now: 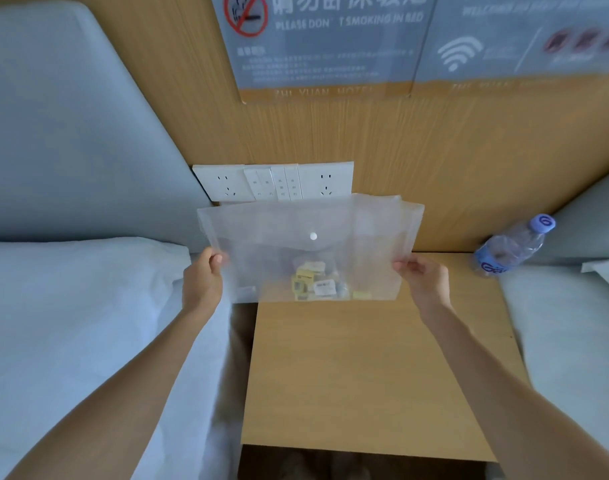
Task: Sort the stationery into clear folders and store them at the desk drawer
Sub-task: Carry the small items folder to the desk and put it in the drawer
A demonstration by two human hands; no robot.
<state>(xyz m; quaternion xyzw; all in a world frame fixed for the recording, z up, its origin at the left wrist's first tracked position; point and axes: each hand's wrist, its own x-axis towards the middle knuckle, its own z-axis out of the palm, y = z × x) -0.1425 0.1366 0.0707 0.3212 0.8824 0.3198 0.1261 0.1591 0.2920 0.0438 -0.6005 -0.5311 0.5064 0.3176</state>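
I hold the clear snap folder (310, 244) upright above the desk (365, 375), far end, left hand (202, 275) pinching its left edge and right hand (422, 275) its right. Small yellow and white stationery packets (315, 284) sag at the bottom. If either grip slackens, I judge the folder could tilt and slip toward the bed (71, 323).

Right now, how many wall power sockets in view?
2: one white power socket at the panel's left end, one white power socket at its right end. The clear folder may hide others.
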